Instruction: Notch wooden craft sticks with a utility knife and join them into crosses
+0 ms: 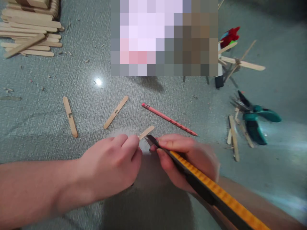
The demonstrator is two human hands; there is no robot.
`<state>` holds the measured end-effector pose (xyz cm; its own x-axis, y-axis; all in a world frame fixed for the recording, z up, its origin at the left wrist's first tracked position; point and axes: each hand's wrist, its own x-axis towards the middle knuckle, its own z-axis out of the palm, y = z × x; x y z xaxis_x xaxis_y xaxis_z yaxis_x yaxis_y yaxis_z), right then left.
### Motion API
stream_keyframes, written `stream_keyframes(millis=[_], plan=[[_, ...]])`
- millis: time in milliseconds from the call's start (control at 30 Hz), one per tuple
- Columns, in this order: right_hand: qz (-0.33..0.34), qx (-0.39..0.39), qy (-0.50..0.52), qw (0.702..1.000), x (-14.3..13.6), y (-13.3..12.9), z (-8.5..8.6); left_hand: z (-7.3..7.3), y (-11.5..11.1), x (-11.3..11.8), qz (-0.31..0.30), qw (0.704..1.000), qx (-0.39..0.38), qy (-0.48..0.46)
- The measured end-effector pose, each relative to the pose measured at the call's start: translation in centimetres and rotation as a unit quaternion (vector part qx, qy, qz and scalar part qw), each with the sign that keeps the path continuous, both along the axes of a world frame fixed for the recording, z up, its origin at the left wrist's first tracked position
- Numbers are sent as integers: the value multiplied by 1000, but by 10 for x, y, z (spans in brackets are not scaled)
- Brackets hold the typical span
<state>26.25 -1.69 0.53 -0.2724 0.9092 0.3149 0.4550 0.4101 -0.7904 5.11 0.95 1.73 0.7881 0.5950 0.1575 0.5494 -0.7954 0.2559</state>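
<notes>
Your left hand (115,159) was curled, fingers pressed together and seemingly pinching a wooden stick (148,131) at the middle of the frame; its fingertips were hidden. Your right hand (195,155) pinched the utility knife (206,182) near its front, the blade (149,140) just beside the stick; whether they touched, you could not tell. Good cutting here probably called for light, repeated strokes, the stick pressed flat, and your left fingers clear of the blade's path. 2 cut sticks (110,119) lay left of centre, perhaps useful as patterns.
</notes>
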Motion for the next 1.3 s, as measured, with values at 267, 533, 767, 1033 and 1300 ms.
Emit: stream_keyframes(millis=[267,533,767,1033,1300], plan=[[-71,-55,8,996,17,-4,-1,-11,60,-10,-110,992,-33,-44],[-31,-28,-9,999,14,1,4,-11,62,-9,-153,981,-83,-90],[8,-10,-22,1000,14,1,8,-7,61,-11,-146,987,-17,-57],[-34,-21,-18,999,30,-3,1,-6,49,-10,-124,988,-75,-46],[-87,-18,14,996,29,-4,2,-3,62,-4,-143,985,-86,-48]])
